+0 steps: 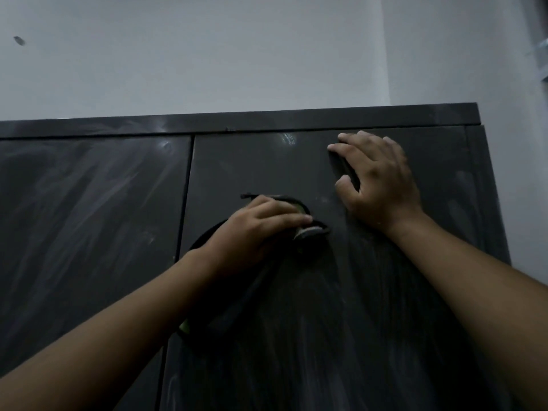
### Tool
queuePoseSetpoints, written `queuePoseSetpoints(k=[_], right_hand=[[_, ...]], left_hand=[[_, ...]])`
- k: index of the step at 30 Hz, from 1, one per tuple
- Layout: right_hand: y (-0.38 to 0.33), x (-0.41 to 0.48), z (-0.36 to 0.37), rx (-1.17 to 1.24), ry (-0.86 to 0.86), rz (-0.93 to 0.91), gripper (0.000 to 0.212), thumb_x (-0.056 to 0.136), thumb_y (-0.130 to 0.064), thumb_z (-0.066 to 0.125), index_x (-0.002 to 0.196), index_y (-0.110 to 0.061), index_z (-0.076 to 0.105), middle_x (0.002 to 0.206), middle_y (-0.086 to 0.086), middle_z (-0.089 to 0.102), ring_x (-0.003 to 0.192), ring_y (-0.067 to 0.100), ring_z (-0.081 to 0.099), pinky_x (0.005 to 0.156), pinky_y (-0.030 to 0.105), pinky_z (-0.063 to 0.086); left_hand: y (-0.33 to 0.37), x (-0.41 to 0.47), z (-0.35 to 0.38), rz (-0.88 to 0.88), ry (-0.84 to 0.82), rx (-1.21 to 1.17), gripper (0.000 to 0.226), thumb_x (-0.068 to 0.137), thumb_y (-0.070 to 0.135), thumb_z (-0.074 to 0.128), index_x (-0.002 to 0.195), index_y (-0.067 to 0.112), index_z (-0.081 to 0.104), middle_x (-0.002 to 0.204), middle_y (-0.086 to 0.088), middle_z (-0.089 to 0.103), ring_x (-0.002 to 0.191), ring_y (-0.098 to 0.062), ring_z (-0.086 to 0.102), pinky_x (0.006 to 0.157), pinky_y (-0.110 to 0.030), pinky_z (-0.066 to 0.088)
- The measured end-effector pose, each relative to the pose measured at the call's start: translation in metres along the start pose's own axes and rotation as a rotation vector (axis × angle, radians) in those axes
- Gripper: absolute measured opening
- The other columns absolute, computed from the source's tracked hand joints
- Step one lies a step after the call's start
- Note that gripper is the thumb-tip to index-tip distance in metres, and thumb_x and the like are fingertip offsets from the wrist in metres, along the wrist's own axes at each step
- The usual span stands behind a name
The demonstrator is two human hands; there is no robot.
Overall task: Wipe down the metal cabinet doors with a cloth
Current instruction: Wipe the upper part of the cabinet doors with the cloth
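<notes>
Dark grey metal cabinet [237, 121] stands against a pale wall [207, 54], its two doors streaked with whitish smears. The left hand [255, 226] grips a dark cloth [310, 231], fingers curled over the bunched fabric and pressing it against the upper part of the right door [341, 321]; the rest of the cloth hangs below the wrist. The right hand [376, 185] rests flat on the same door near its top edge, fingers spread and holding nothing. The left door [89, 218] is untouched by either hand.
</notes>
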State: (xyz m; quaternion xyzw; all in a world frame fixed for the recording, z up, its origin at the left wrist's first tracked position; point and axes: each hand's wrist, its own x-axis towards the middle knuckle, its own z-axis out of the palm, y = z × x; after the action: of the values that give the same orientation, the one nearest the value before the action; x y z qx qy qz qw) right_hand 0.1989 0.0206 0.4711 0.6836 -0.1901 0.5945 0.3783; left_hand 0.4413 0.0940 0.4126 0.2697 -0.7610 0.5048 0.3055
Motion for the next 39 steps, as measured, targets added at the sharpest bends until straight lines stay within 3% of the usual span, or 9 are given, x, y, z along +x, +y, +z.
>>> queuePoseSetpoints(k=[5,9,11,13,17,28,33,36,39], right_hand=[[0.000,-0.001,0.000,-0.002,0.006,-0.006,0.061,0.081,-0.041,0.040,0.134,-0.021,0.061,0.146,0.001,0.054,0.140,0.025,0.043,0.119,0.045,0.020],[0.000,0.000,0.001,-0.012,0.013,-0.007,0.059,0.081,-0.040,0.040,0.133,-0.022,0.061,0.145,0.001,0.055,0.139,0.024,0.043,0.119,0.045,0.021],[0.001,0.000,0.002,-0.010,0.015,-0.009,0.059,0.081,-0.039,0.040,0.133,-0.022,0.062,0.145,0.001,0.055,0.139,0.024,0.044,0.119,0.045,0.022],[0.001,0.001,0.001,0.014,0.010,-0.001,0.061,0.080,-0.037,0.038,0.134,-0.022,0.062,0.146,0.000,0.055,0.140,0.024,0.043,0.119,0.044,0.022],[0.003,0.004,-0.001,0.102,-0.003,0.017,0.067,0.076,-0.034,0.033,0.134,-0.021,0.064,0.147,0.000,0.055,0.141,0.024,0.043,0.120,0.046,0.023],[0.002,0.002,-0.005,0.118,-0.053,0.036,0.068,0.075,-0.033,0.036,0.136,-0.020,0.063,0.148,0.001,0.054,0.143,0.025,0.041,0.121,0.049,0.022],[0.003,0.002,-0.008,0.157,-0.112,0.028,0.071,0.071,-0.040,0.038,0.134,-0.023,0.063,0.149,0.001,0.053,0.144,0.025,0.038,0.122,0.048,0.017],[0.002,0.003,-0.020,0.328,-0.163,0.054,0.073,0.068,-0.038,0.041,0.137,-0.024,0.059,0.146,-0.002,0.053,0.145,0.023,0.036,0.123,0.053,0.017],[-0.004,0.002,-0.041,0.524,-0.181,0.038,0.070,0.072,-0.027,0.051,0.142,-0.024,0.053,0.150,0.001,0.046,0.144,0.017,0.035,0.122,0.050,0.024]], left_hand=[[-0.005,-0.011,-0.008,0.068,-0.049,0.027,0.040,0.096,0.021,0.058,0.136,0.019,0.060,0.129,-0.006,0.060,0.116,-0.022,0.053,0.096,-0.034,0.048],[-0.037,0.026,-0.016,-0.261,0.361,0.100,0.031,0.095,0.014,0.057,0.124,0.009,0.069,0.117,-0.016,0.067,0.105,-0.034,0.062,0.092,-0.042,0.050],[-0.047,0.047,-0.019,-0.428,0.463,0.074,0.032,0.093,0.012,0.056,0.122,0.009,0.071,0.116,-0.014,0.069,0.104,-0.034,0.063,0.091,-0.040,0.051],[-0.042,0.061,-0.013,-0.419,0.446,0.057,0.030,0.093,0.012,0.061,0.120,0.011,0.072,0.115,-0.011,0.070,0.104,-0.032,0.063,0.092,-0.028,0.046],[-0.010,0.059,0.006,-0.165,0.305,0.015,0.027,0.095,0.014,0.065,0.120,0.015,0.072,0.118,-0.006,0.070,0.104,-0.026,0.062,0.093,-0.018,0.037],[0.020,0.007,0.015,0.017,0.064,-0.109,0.031,0.099,0.020,0.057,0.127,0.018,0.069,0.123,-0.003,0.067,0.110,-0.019,0.057,0.097,-0.020,0.042],[0.025,0.010,0.006,-0.102,0.173,-0.104,0.027,0.092,0.016,0.067,0.118,0.013,0.072,0.116,-0.003,0.072,0.106,-0.012,0.061,0.094,-0.020,0.044],[0.028,0.029,0.001,-0.357,0.357,-0.090,0.021,0.085,0.014,0.077,0.105,0.014,0.075,0.106,0.000,0.075,0.095,-0.014,0.068,0.086,-0.025,0.052],[0.036,0.061,-0.004,-0.566,0.441,-0.206,0.015,0.081,0.016,0.079,0.095,0.017,0.076,0.095,0.006,0.075,0.086,-0.006,0.069,0.080,-0.016,0.052]])
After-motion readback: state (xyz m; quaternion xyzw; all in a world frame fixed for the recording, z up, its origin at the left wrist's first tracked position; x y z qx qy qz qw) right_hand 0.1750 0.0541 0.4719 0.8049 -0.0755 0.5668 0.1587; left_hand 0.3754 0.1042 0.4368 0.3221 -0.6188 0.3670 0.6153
